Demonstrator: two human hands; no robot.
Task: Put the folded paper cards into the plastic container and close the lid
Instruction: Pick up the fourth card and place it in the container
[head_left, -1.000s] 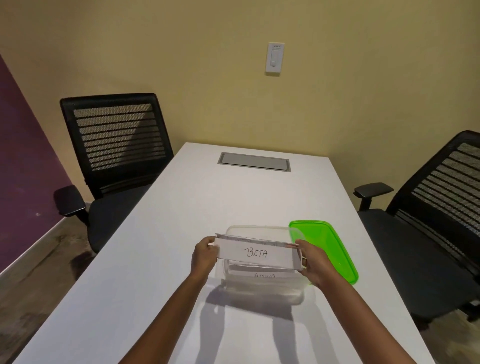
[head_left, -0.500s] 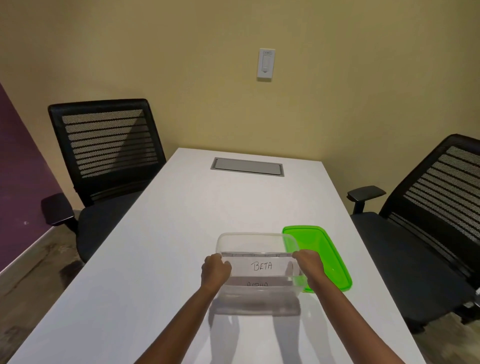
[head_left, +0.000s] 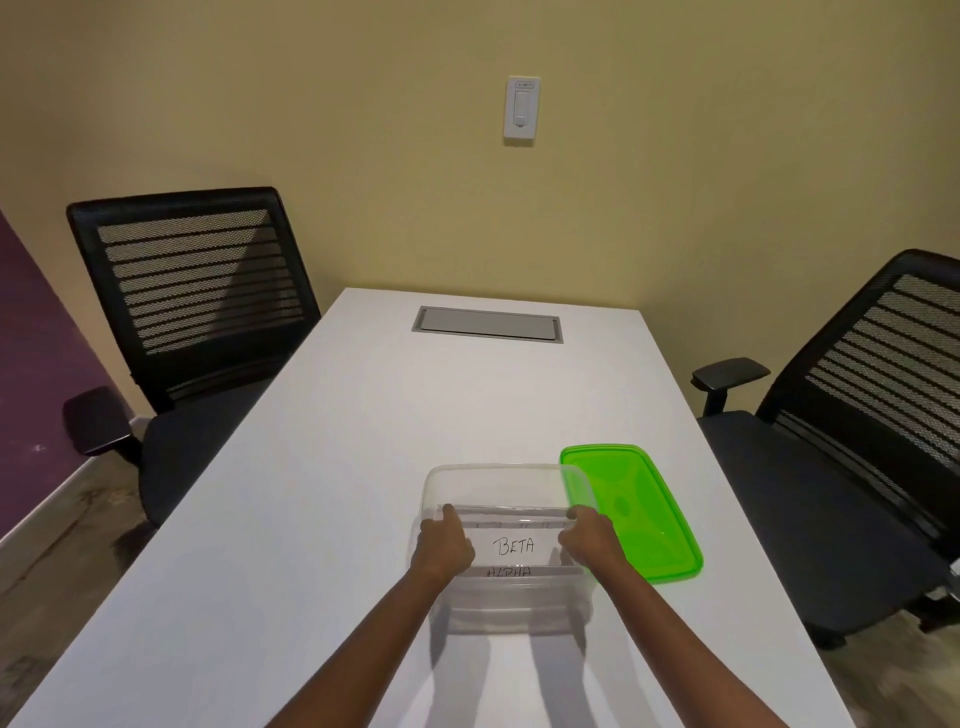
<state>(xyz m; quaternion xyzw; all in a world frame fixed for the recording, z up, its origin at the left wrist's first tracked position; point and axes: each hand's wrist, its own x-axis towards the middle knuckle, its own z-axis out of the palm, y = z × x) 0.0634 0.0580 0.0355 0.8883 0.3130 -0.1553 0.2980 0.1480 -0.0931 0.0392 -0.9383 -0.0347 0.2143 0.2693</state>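
The BETA card (head_left: 514, 545) stood on edge inside the clear container (head_left: 498, 468), in its nearer half, with its lettering facing the person. Just nearer in the same container sat the ALPHA card (head_left: 510, 571), only the top of its writing showing. The left hand (head_left: 444, 545) pinched the BETA card's left end with curled fingers. The right hand (head_left: 589, 540) pinched its right end the same way. The green lid (head_left: 639, 509) lay flat just beside the container's right wall. The container rested on the white table (head_left: 311, 519), a grey hatch (head_left: 488, 325) well beyond it. The left chair (head_left: 197, 280) and the right chair (head_left: 883, 374) stood well apart from the container on either side.
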